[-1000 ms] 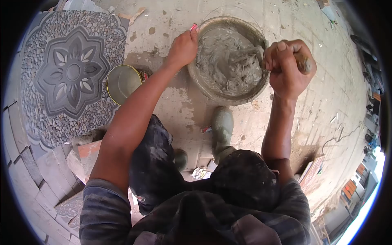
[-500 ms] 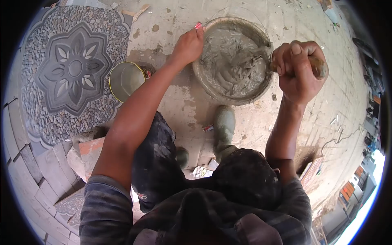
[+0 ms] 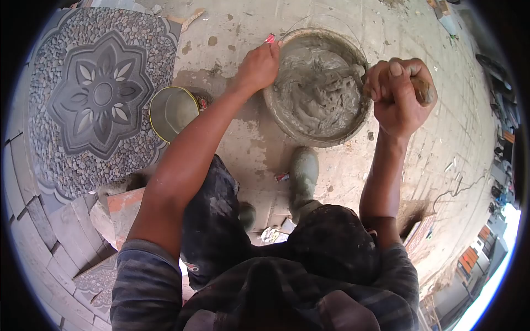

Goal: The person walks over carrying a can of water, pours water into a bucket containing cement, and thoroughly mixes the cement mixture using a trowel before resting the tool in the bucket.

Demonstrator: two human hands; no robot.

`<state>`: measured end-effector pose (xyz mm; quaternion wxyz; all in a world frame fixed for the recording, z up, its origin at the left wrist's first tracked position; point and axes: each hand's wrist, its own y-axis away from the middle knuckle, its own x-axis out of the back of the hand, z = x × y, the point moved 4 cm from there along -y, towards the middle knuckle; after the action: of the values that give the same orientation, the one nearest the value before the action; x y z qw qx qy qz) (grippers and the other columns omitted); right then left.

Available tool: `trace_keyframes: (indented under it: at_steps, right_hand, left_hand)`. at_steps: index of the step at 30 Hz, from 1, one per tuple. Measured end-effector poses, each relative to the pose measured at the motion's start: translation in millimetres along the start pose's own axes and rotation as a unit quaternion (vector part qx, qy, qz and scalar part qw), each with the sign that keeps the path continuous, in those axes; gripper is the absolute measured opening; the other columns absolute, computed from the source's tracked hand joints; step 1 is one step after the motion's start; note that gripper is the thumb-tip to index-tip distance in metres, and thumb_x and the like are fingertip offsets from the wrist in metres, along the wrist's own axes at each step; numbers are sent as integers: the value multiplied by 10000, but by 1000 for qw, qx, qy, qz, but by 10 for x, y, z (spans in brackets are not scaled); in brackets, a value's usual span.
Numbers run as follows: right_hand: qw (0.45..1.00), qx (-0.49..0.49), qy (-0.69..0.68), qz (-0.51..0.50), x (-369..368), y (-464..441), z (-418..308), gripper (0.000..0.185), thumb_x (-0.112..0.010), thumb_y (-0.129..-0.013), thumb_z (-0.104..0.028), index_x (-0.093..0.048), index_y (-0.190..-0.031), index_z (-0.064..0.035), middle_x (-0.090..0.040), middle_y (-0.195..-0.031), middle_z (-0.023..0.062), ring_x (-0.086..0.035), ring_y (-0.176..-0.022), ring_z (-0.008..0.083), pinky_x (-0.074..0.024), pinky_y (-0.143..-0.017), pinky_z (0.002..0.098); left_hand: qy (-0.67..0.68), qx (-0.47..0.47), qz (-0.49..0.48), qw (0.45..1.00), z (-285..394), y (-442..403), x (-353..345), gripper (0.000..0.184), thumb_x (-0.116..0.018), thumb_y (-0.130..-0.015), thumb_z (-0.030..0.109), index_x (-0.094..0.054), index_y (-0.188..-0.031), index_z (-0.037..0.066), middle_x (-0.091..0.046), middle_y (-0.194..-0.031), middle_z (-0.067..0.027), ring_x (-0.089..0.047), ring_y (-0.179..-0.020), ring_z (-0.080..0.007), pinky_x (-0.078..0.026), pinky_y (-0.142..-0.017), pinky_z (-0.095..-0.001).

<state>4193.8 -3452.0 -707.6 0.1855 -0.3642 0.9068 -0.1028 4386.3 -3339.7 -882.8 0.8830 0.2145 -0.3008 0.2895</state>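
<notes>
A round bucket of wet grey mortar stands on the floor in front of me. My left hand is closed on its left rim. A small red-and-white thing shows at those fingertips; whether it is held or lies behind them, I cannot tell. My right hand, in a fist at the right rim, grips the worn wooden handle of a trowel. Its mortar-coated metal part runs over the rim into the mix, where the blade is buried.
Left of the bucket stands an open yellow-rimmed tin. Beyond it lies a pebble-patterned tile with a flower relief. My boot is just below the bucket, near a small red wrapper. Stacked tiles fill the lower left.
The mortar around the trowel has shifted and folded differently. My right hand has moved slightly left relative to the bucket. The left hand keeps its place on the rim.
</notes>
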Motion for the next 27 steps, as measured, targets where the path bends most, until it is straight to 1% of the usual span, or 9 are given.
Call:
trace_keyframes:
  at_steps: [1,3,6,11,14,17,21,23,27]
  right_hand:
    - [1000,-2,-25,14,-1,-182,159,202,-582,-911,3,-537,-716,-28,-555,-588,41,-484,-468,98,-394,-450,268]
    - [997,-29,57,41,-26,-306,816,212,-616,-893,-12,-526,-702,-29,-567,-587,43,-508,-476,102,-408,-455,276]
    - [993,-95,73,-8,139,47,1591,217,-653,-857,-23,-519,-688,-37,-576,-590,34,-537,-509,97,-432,-492,274]
    - [983,-57,155,-75,132,350,560,213,-629,-857,9,-508,-690,-42,-552,-579,39,-524,-513,92,-431,-501,258]
    - [999,-32,15,1,80,67,-121,217,-620,-877,10,-504,-699,-31,-545,-568,58,-509,-482,107,-412,-457,250]
    - [995,11,28,94,79,-302,152,216,-622,-895,-16,-519,-706,-25,-558,-570,60,-514,-477,108,-410,-453,255]
    - [987,-78,137,10,170,-2,1603,197,-647,-845,-32,-530,-687,-35,-584,-613,17,-537,-527,79,-422,-501,253]
    - [986,-53,152,-37,152,235,1334,202,-653,-817,-22,-511,-674,-41,-593,-626,9,-543,-563,67,-423,-520,245]
    - [988,-40,136,-65,104,332,313,210,-648,-873,-22,-519,-708,-28,-560,-603,34,-529,-547,96,-424,-515,247]
  left_hand:
    - [-8,2,-1,1000,36,7,17,578,-305,-1072,421,-629,-1060,-57,-653,-1060,-325,-594,-1044,-515,-471,-918,-555]
    - [-19,2,-5,1000,101,25,49,559,-303,-1074,402,-630,-1066,-51,-664,-1053,-316,-607,-1028,-514,-479,-915,-564]
    - [-23,3,-15,1000,133,63,85,554,-304,-1074,398,-631,-1069,-49,-664,-1046,-318,-609,-1024,-514,-480,-912,-565]
    - [-16,-5,-11,1000,37,31,53,538,-317,-1073,391,-630,-1056,-46,-659,-1020,-334,-613,-1013,-514,-485,-904,-563]
    - [-25,-32,10,999,-76,-39,-49,538,-332,-1067,394,-629,-1029,-53,-664,-999,-330,-622,-1001,-508,-490,-894,-565]
    - [-29,-13,16,999,21,-3,-12,546,-323,-1070,391,-631,-1027,-57,-665,-1004,-329,-625,-1002,-501,-491,-897,-563]
    - [-26,7,-17,1000,61,9,41,594,-307,-1076,445,-642,-1117,-44,-644,-1092,-325,-582,-1076,-499,-459,-938,-526]
    - [-17,11,-20,1000,118,28,79,600,-306,-1077,448,-640,-1113,-50,-643,-1092,-327,-584,-1075,-497,-457,-937,-526]
    - [-18,3,-17,1000,-44,-26,-22,606,-312,-1076,450,-637,-1102,-61,-638,-1092,-333,-582,-1069,-500,-457,-935,-526]
